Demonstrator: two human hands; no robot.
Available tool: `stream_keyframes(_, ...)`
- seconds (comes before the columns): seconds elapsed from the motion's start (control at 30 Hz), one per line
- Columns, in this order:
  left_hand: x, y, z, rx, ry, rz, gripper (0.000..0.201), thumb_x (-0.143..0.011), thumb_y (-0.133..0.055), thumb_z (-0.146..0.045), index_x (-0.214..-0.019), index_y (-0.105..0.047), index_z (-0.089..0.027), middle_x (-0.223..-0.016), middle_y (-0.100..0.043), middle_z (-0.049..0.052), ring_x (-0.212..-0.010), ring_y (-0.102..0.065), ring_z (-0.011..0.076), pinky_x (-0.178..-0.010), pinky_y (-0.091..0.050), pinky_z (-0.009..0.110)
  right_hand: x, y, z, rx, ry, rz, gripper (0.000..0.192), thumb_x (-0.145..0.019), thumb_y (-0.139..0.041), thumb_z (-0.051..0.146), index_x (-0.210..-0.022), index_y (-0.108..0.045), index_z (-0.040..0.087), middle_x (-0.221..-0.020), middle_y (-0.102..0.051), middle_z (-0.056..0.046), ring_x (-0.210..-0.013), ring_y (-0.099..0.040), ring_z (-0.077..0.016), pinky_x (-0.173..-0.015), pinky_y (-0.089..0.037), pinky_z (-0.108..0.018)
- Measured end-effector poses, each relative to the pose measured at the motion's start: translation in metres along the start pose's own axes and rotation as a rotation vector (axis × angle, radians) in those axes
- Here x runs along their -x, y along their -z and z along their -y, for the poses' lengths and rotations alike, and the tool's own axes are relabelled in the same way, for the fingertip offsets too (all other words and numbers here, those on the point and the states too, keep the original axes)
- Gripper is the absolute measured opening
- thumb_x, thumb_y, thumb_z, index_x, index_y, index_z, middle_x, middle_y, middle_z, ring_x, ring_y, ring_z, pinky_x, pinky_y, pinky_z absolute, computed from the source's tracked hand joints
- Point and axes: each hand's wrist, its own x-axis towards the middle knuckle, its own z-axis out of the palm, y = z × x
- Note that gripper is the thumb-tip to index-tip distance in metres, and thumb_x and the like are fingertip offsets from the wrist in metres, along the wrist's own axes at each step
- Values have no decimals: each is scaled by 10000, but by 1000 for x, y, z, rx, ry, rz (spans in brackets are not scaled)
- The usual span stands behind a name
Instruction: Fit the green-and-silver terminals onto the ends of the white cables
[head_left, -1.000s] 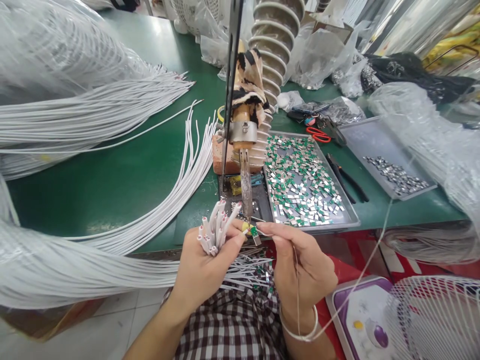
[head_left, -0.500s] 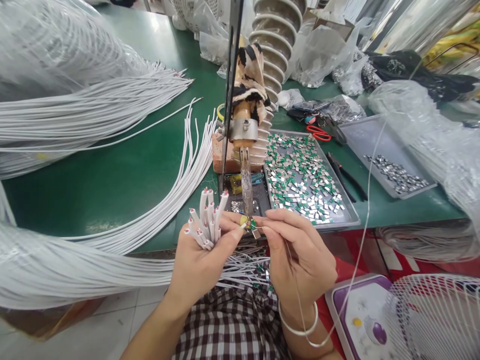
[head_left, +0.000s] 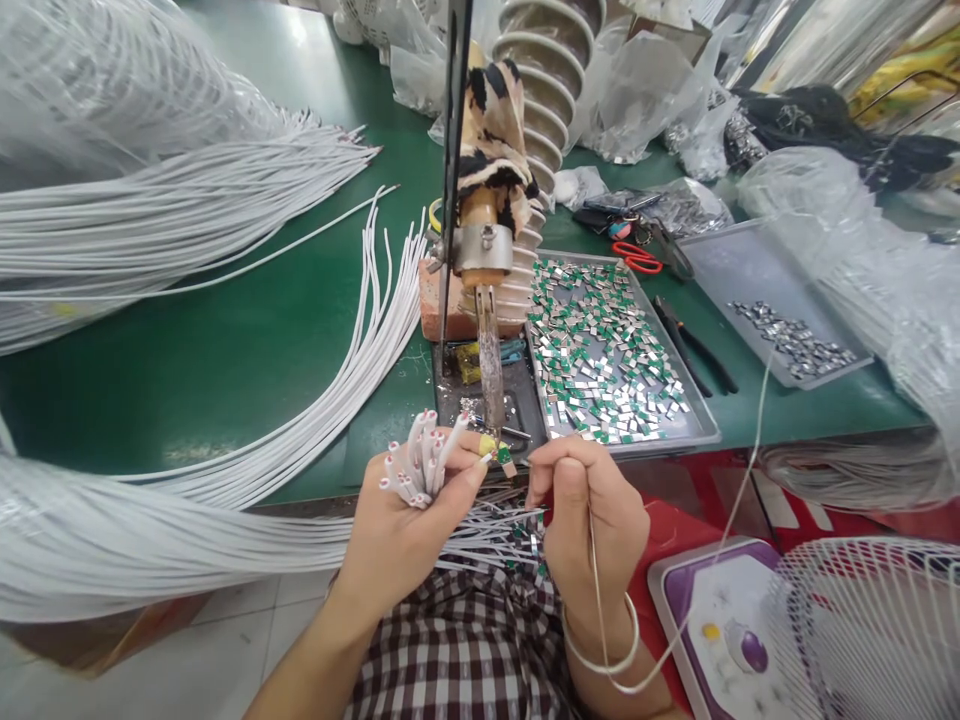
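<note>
My left hand (head_left: 401, 535) is closed around a bunch of white cables (head_left: 426, 458), their stripped ends with reddish cores standing up out of the fist. Between its thumb and forefinger, which wears a yellow finger cover (head_left: 487, 443), is one cable end. At that end sits a small green circuit board with a metal plug (head_left: 507, 460), just under the tip of a clamped soldering iron (head_left: 490, 370). To the right, my right hand (head_left: 596, 525) pinches a thin solder wire (head_left: 597, 575) that hangs down past the wrist. Its fingertips are apart from the board.
A tray (head_left: 711, 436) of green-and-metal connectors lies right of the iron; pliers (head_left: 697, 350) and another tray (head_left: 712, 262) with metal shells are beyond. A ribbed hose (head_left: 551, 100) rises behind. White cable bundles (head_left: 247, 470) cover the left. A fan (head_left: 870, 620) stands lower right.
My right hand has drawn back slightly and lower, taking the solder wire away from the board, and its fingers have curled more. The left hand stays by the iron's tip with the cables.
</note>
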Motion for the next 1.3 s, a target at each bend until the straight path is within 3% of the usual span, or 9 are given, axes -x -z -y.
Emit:
stream_keyframes(0.07,0,0,1,7,15,4,211,-866,-632,-98,-707,-700,-219,-834,-778,-20,-764,-704,140,-721,-549,228,-1,0,0,-47,0,3,233,-1034,-428,148,-970,-638,224,-636,-545,66,-496,-530,-67,-486,-474,-185)
stream_keyframes(0.13,0,0,1,19,30,-2,207,-859,-638,-99,-702,-704,-217,-840,-781,-11,-796,-718,153,-754,-560,241,-1,-1,-1,-47,41,6,244,-1020,-446,125,-947,-658,219,-667,-625,45,-550,-606,-87,-547,-541,-214)
stream_keyframes(0.27,-2,1,-1,64,67,-27,185,-839,-660,-120,-698,-731,-215,-844,-785,10,-820,-731,182,-771,-580,275,0,-3,-1,69,111,-115,247,-944,-603,82,-1063,-718,266,-892,-794,26,-755,-754,-126,-717,-641,-250)
stream_keyframes(0.6,-8,-1,-5,174,66,-50,187,-794,-693,-89,-680,-742,-229,-796,-781,-15,-779,-733,161,-744,-588,253,-8,-8,8,206,280,-144,265,-881,-672,33,-1046,-742,228,-1027,-784,-43,-947,-753,-150,-880,-655,-295)
stream_keyframes(0.87,-3,4,-3,181,65,-6,229,-832,-663,-71,-724,-747,-255,-843,-787,-45,-838,-724,131,-820,-571,221,-7,-5,8,112,242,-93,259,-881,-670,46,-1035,-738,242,-1021,-782,-25,-921,-751,-160,-846,-659,-319)
stream_keyframes(1.0,-1,5,-2,126,54,-10,205,-837,-653,-80,-715,-727,-228,-843,-786,-10,-824,-724,159,-787,-572,253,-2,-5,3,-29,199,-79,250,-979,-512,94,-1109,-668,240,-1006,-763,-39,-962,-741,-183,-844,-645,-375)
stream_keyframes(1.1,0,5,0,57,19,-8,206,-845,-653,-81,-720,-717,-232,-863,-767,-19,-843,-713,147,-796,-552,239,0,-3,0,-84,115,-48,247,-1034,-417,175,-957,-646,226,-804,-690,-12,-768,-696,-154,-698,-597,-318)
stream_keyframes(1.2,0,6,2,-37,1,51,152,-862,-671,-125,-773,-721,-237,-914,-727,-18,-862,-684,141,-770,-523,226,-4,-2,1,37,0,55,262,-1006,-511,213,-772,-628,213,-661,-622,28,-596,-593,-108,-564,-496,-247)
stream_keyframes(1.3,-1,7,3,-129,15,150,85,-888,-667,-180,-830,-708,-226,-875,-670,-2,-813,-640,149,-688,-492,236,-7,-3,5,139,-20,60,180,-946,-598,177,-776,-652,202,-658,-645,37,-573,-578,-95,-547,-487,-226)
